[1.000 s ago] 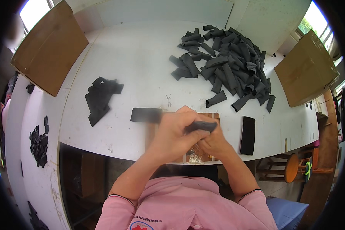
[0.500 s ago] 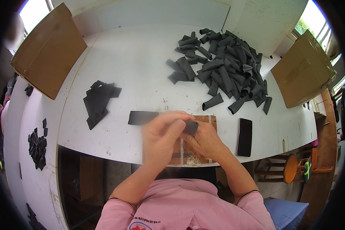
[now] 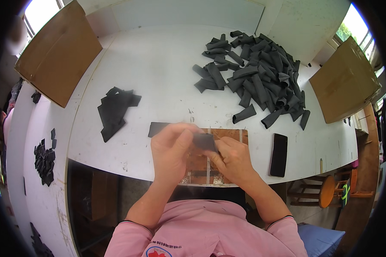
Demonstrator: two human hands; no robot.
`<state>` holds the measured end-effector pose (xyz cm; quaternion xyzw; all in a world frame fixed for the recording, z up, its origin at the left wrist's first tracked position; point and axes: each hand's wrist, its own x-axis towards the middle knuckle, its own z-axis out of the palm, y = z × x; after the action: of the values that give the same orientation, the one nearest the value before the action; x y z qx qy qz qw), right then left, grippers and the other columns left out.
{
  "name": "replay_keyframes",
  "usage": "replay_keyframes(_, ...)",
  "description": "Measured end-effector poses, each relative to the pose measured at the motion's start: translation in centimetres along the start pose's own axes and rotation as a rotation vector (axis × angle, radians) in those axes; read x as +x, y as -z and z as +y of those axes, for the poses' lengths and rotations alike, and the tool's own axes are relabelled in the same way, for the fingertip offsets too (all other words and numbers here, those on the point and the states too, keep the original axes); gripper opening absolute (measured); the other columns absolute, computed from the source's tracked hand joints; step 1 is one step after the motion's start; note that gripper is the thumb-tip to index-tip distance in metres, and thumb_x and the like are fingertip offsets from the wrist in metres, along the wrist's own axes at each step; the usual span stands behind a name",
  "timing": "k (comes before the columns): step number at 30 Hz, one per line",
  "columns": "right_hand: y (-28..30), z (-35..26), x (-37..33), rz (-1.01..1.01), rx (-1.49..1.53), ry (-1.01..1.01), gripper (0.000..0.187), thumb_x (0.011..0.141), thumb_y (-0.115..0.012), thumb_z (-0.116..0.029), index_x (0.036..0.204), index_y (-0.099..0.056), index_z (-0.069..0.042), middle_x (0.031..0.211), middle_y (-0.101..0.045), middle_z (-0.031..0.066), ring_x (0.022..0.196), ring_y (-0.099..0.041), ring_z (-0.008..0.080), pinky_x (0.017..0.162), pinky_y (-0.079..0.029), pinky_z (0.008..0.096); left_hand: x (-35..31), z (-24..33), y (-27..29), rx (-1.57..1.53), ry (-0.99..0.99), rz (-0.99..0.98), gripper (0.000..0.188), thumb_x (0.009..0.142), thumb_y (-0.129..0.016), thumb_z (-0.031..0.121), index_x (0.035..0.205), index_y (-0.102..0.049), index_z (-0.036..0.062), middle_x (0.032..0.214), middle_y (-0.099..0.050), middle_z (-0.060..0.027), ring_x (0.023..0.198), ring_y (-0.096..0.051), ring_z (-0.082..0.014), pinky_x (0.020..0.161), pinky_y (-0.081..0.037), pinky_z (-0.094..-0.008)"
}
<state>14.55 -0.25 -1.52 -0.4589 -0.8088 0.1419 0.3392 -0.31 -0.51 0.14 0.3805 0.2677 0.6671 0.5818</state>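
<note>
In front of me, above the table's near edge, a short black fabric tube [image 3: 205,142] is stretched between my two hands. My left hand [image 3: 170,147] is closed on its left end, somewhat smeared by motion. At the other end, my right hand [image 3: 233,155] pinches the tube between thumb and fingers. Beneath both hands is a brown board [image 3: 201,162] with pale strips across it. Another flat black fabric piece [image 3: 157,128] pokes out on the table behind my left hand, which hides part of it.
A big heap of black fabric tubes [image 3: 261,75] covers the back right. Flat black pieces [image 3: 115,112] are stacked at left. A dark phone-like slab [image 3: 278,155] lies right of the board. Cardboard boxes [image 3: 60,53] flank the table; a stool [image 3: 326,191] stands at lower right.
My hands have drawn slightly apart, showing more of the black tube between them. My left hand has moved a little left, and the whole view has shifted slightly.
</note>
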Motion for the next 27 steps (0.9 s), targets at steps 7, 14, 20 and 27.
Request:
replay_keyframes(7, -1.5, 1.1, -1.0, 0.123, 0.067, 0.074, 0.017, 0.072, -0.064, -0.013, 0.064, -0.052, -0.004, 0.055, -0.046, 0.0071, 0.048, -0.047, 0.0226, 0.041, -0.036, 0.0333, -0.2, -0.4, 0.5, 0.147, 0.011, -0.012, 0.013, 0.084, -0.054, 0.01, 0.087, -0.058, -0.0013, 0.081, -0.059, -0.0045, 0.073, -0.053, -0.0076, 0.064, -0.043, -0.0207)
replay_keyframes(14, -2.5, 1.2, -2.7, 0.126, 0.117, 0.051, 0.02, 0.07, -0.064, -0.006, 0.059, -0.048, -0.002, 0.053, -0.043, 0.0079, 0.044, -0.044, 0.0242, 0.04, -0.034, 0.0339, 0.4, -1.1, 3.2, 0.339, 0.033, 0.053, 0.014, 0.084, -0.053, 0.011, 0.083, -0.059, -0.0013, 0.078, -0.059, -0.0019, 0.073, -0.052, -0.0064, 0.067, -0.042, -0.021)
replay_keyframes(20, -2.0, -0.1, -1.6, 0.104, 0.043, 0.137, 0.012, 0.068, -0.064, -0.004, 0.063, -0.054, -0.001, 0.056, -0.047, 0.0078, 0.045, -0.046, 0.0235, 0.04, -0.033, 0.0322, 1.9, -6.4, 11.4, 1.124, 0.051, 0.405, 0.027, 0.078, -0.06, 0.016, 0.094, -0.054, -0.0037, 0.083, -0.057, -0.0094, 0.072, -0.055, -0.0178, 0.07, -0.044, -0.0265)
replay_keyframes(27, 4.9, -1.4, 5.1, 0.209, 0.373, -0.093, 0.02, 0.081, -0.054, -0.014, 0.069, -0.057, 0.002, 0.059, -0.052, 0.0067, 0.05, -0.048, 0.013, 0.045, -0.035, 0.0255, 2.7, -7.5, 12.3, 1.5, 0.15, 0.316, 0.023, 0.073, -0.064, 0.018, 0.088, -0.057, 0.0015, 0.085, -0.051, -0.0133, 0.082, -0.053, -0.0289, 0.07, -0.043, -0.0382)
